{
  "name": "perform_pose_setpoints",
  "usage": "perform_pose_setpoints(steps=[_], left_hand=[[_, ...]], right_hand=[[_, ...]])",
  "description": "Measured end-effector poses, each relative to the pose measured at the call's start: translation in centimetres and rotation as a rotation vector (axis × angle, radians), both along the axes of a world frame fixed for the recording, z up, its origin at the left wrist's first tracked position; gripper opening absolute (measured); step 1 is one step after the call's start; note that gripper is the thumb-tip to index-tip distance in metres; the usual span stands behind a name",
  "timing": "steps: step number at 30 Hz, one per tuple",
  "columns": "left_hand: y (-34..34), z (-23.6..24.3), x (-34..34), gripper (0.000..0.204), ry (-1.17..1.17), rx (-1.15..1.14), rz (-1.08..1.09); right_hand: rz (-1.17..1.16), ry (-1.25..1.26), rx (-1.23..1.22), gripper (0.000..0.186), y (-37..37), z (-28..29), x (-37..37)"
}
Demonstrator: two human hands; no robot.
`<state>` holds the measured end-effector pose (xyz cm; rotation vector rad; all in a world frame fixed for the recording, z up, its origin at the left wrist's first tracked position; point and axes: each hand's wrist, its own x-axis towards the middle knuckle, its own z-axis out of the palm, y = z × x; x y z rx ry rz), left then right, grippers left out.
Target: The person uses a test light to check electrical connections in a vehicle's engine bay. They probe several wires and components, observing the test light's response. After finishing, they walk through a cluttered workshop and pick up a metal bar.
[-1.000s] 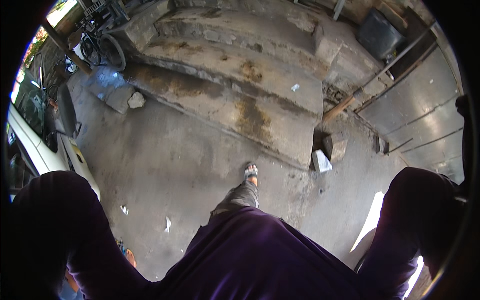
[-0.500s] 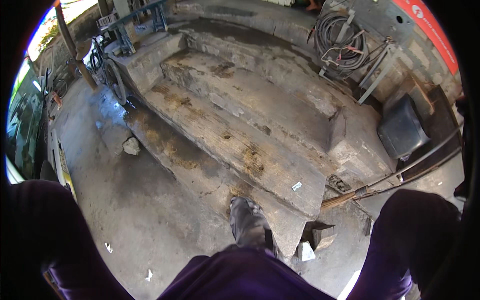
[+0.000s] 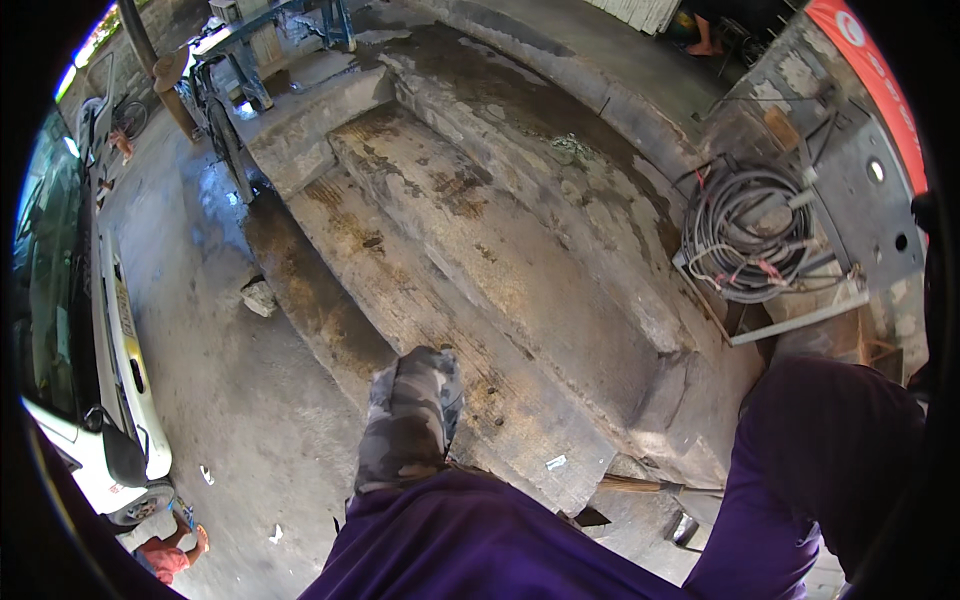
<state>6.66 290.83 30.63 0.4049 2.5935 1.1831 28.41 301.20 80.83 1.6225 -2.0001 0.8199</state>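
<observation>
Neither of my hands shows. My right arm, in a purple sleeve [image 3: 770, 480], comes in at the lower right, with its far end dark and the hand out of sight. No left sleeve appears clear of the purple garment [image 3: 480, 550] on my body. One leg of mine, in camouflage trousers [image 3: 408, 420], reaches forward over the worn concrete steps [image 3: 480, 250]. A small pale scrap [image 3: 556, 462] lies on the lower step, near that leg.
Coiled hose or cable [image 3: 745, 235] hangs on a metal frame at right. A bicycle [image 3: 225, 145] leans at the far left, beyond a loose stone [image 3: 259, 297]. A white vehicle [image 3: 130, 440] stands left; a person in red [image 3: 165, 560] is beside its wheel.
My leg has come up and forward over the steps. The view has shifted, bringing the coil nearer and more of the vehicle in. The left sleeve has gone out of view.
</observation>
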Motion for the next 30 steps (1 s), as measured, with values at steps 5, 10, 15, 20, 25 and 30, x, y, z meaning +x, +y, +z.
perform_pose_setpoints(steps=[5, 10, 15, 20, 25, 30], left_hand=[[4.0, -1.4, -10.0, 0.042, -0.093, -0.211, 0.132], [7.9, 0.2, -13.1, 0.041, -0.214, -0.29, 0.084], [12.1, 3.6, -16.9, 0.04, -0.255, -0.252, -0.001], [18.3, 7.2, -23.0, 0.039, -0.305, -0.206, -0.091], [25.7, 16.1, -30.8, 0.037, -0.353, -0.104, -0.181], [28.9, 30.4, -42.6, 0.036, -0.235, 0.096, -0.145]], right_hand=[[0.056, -0.085, 0.063, 0.029, 4.9, 4.4, -11.4], [0.032, -0.11, 0.064, 0.031, 11.3, 10.2, -19.6], [0.005, -0.066, 0.004, 0.033, 17.9, 12.6, -28.0], [-0.079, -0.014, -0.142, 0.034, 28.5, 13.7, -38.4], [-0.488, -0.011, -0.37, 0.036, 42.4, 21.0, -47.8], [-1.019, -0.183, -0.929, 0.038, 54.0, 24.0, -60.7]])
